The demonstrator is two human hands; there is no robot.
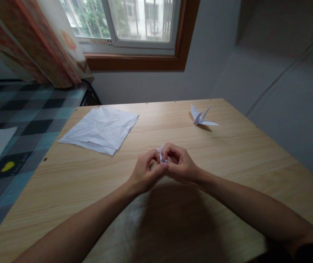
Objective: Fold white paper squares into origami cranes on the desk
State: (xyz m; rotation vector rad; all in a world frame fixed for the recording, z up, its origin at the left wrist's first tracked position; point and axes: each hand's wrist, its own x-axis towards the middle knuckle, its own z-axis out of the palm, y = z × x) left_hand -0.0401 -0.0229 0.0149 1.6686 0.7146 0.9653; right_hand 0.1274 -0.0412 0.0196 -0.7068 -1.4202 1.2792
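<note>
My left hand (144, 172) and my right hand (180, 164) meet over the middle of the wooden table (227, 157). Both are closed in a pinch on a small folded piece of white paper (161, 155), of which only a corner shows between the fingers. A finished white paper crane (201, 117) stands on the table beyond my right hand, apart from it. A stack of creased white paper sheets (101, 128) lies to the far left of my left hand.
A bed with a dark checked cover (22, 117) runs along the table's left edge, with a white sheet and a dark packet on it. A patterned curtain (44, 47) hangs by the window (129, 22). Grey walls stand behind and to the right.
</note>
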